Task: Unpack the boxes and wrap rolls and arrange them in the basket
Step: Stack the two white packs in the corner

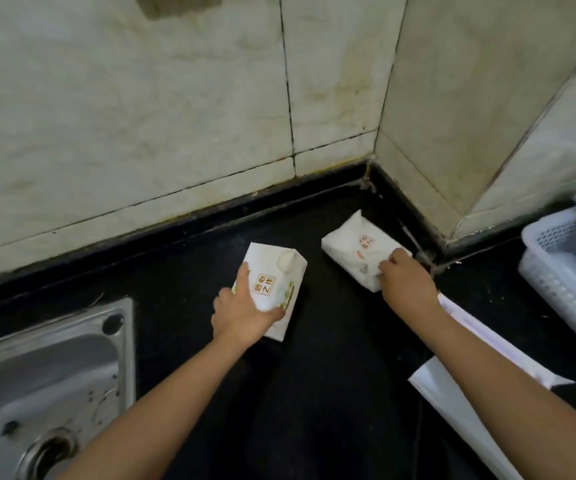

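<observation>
Nearest you, along the bottom of the frame, your two bare forearms reach up and away over the black counter (331, 341), and at lower left sits the steel sink (37, 375) with its drain hole near the bottom edge.

Your left hand (241, 313) is clamped on a white box (272, 282) just left of the frame's centre — thumb across the near end, index finger stretched along the left edge. The box lies flat on the counter with its printed label (orange characters in a square) facing up and a pale round mark near its far end.

Your right hand (406, 278) is right of centre, fingers curled onto the near right corner of a second white pack (356, 251), which looks soft and wrapped rather than stiff. It lies flat on the counter close to the corner where the stained tiled walls (141, 116) meet. Whether you are pinching the wrapper or only pressing on it cannot be told from this angle.

The two packs lie apart, with bare counter between them.

At the right edge of the frame stands the white perforated basket (556, 271), well apart from both packs. Below it, under your right forearm, lie white sheets of packaging (453, 386) — flat on the counter, partly hidden by the arm.
</observation>
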Motion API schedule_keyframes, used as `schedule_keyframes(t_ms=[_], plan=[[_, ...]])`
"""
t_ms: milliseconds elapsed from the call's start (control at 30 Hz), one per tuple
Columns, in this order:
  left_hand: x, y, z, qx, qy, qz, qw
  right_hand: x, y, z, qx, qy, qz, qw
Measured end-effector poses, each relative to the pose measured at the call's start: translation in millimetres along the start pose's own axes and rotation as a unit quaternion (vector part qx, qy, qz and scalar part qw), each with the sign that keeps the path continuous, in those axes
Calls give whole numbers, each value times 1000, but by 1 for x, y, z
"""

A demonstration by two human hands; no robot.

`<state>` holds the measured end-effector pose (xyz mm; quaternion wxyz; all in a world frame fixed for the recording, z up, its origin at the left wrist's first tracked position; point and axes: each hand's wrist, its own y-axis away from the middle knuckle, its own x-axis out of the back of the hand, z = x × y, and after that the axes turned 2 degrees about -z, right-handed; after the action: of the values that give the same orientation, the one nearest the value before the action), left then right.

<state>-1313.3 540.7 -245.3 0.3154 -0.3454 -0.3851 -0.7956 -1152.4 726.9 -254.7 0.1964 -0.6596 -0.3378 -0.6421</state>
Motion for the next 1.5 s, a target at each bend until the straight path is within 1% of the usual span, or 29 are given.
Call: schedule_keyframes(t_ms=[100,167,233,300,400,467,533,633,667,733,800,833,900,933,967,1000,1067,1100,1167,1200,1333,1400,1500], plan=[[19,-15,8,3,105,15,994,-4,7,-24,18,-19,-26,999],[26,-24,23,17,157,7,987,-7,9,-36,24,-46,-48,998],[30,-31,45,18,205,-14,979,-5,10,-39,30,-116,-50,992],[27,-37,74,8,227,-36,973,1,16,-28,27,-187,-25,982],[8,-44,130,-10,206,-59,977,16,31,10,-8,-228,60,972],[-13,-44,171,-21,193,-79,978,25,43,39,-41,-208,85,974],[-37,-43,206,-5,178,-85,980,28,54,64,-67,-169,75,980],[-68,-39,234,30,122,-53,991,24,69,86,-75,-147,38,986],[-76,-37,236,27,101,-48,993,22,73,91,-73,-146,31,986],[-89,-29,236,-1,49,-73,996,20,78,98,-71,-152,27,986],[-95,-20,230,-57,1,-91,994,19,76,100,-68,-166,34,983],[-94,-17,223,-94,-19,-76,992,19,73,99,-65,-170,40,982],[-86,-14,198,-147,-34,-4,989,19,62,89,-54,-183,60,980],[-80,-15,182,-148,-28,33,988,19,54,82,-47,-182,68,980],[-74,-18,165,-126,-11,57,990,19,43,73,-41,-174,72,981],[-68,-21,150,-86,18,62,994,19,32,63,-38,-164,76,983],[-64,-30,126,-11,80,31,996,18,9,44,-38,-151,74,985],[-65,-34,119,0,89,4,996,16,-2,37,-39,-143,66,987],[-69,-40,114,-25,94,-37,995,7,-17,31,-43,-127,43,990],[-71,-42,113,-47,92,-41,994,2,-22,32,-47,-130,37,990],[-74,-51,110,-125,76,-45,988,-10,-26,37,-77,-188,63,977],[-74,-51,110,-154,85,-54,983,-10,-29,35,-96,-205,60,972],[-70,-52,116,-169,112,-112,973,-7,-29,29,-102,-218,27,970]])
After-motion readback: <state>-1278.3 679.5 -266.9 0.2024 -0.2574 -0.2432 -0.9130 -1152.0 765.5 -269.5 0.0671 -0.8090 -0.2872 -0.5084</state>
